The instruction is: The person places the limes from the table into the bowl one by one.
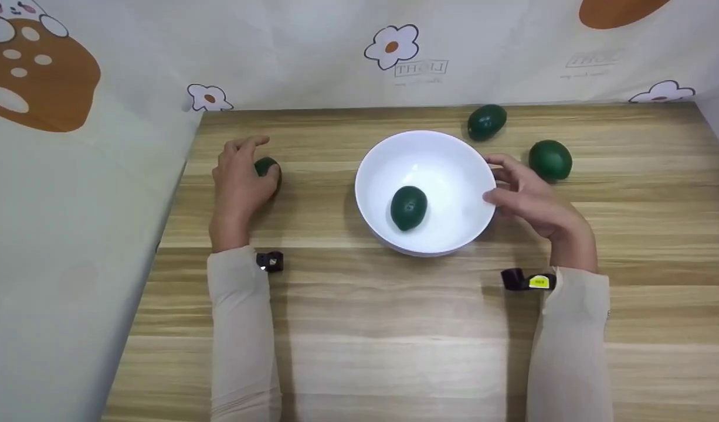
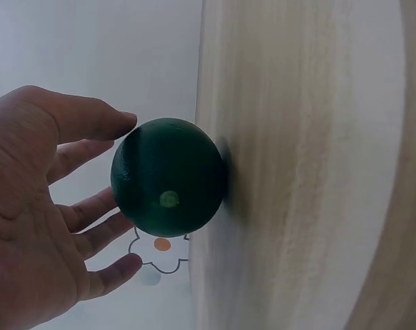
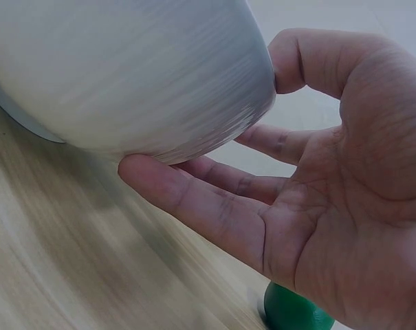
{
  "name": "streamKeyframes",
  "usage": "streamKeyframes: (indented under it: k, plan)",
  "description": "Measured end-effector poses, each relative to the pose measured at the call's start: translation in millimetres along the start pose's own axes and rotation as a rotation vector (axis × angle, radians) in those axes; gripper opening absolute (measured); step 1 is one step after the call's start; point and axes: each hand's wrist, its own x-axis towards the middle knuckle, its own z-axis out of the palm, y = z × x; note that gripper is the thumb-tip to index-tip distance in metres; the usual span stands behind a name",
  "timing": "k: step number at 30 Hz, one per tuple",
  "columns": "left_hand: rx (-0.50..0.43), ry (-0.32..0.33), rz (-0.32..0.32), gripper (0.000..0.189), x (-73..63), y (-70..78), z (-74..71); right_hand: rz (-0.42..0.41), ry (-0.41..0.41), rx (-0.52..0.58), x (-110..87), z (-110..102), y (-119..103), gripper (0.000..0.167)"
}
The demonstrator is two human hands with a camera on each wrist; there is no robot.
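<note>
A dark green lime (image 2: pixel 168 180) with a pale stem spot lies on the wooden table at the left. Around it is my left hand (image 1: pixel 240 181), thumb right at its near side, fingers spread loosely behind and beyond it. The index finger stands apart from the lime in the head view. At the centre, a white bowl (image 1: pixel 453 217) has another lime (image 1: pixel 409 208) inside. My right hand (image 1: pixel 526 196) holds the bowl's right side, thumb at the rim and fingers against the outer wall (image 3: pixel 146 89).
Two more limes lie right of the bowl: one lime (image 1: pixel 487 122) near the back edge, the other lime (image 1: pixel 550 160) just beyond my right hand. A pale patterned sheet (image 1: pixel 312 58) rises behind the table (image 1: pixel 394 328) and along its left side.
</note>
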Motion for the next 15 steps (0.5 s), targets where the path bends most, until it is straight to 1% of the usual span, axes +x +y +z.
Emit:
streamKeyframes:
  k: [4,8,15]
  plan:
    - [0.005,-0.005,0.005,0.054,-1.3,-0.7,-1.2,-0.006,-0.001,0.002,0.2,0.5,-0.1,0.066]
    - [0.013,-0.031,0.002,0.055,-2.1,-0.7,-3.1,-0.014,0.000,-0.001,0.4,0.5,0.3,0.064]
    - [0.025,-0.106,-0.064,0.061,-3.4,-1.1,-4.8,-0.012,-0.002,0.006,0.3,0.2,0.3,0.064]
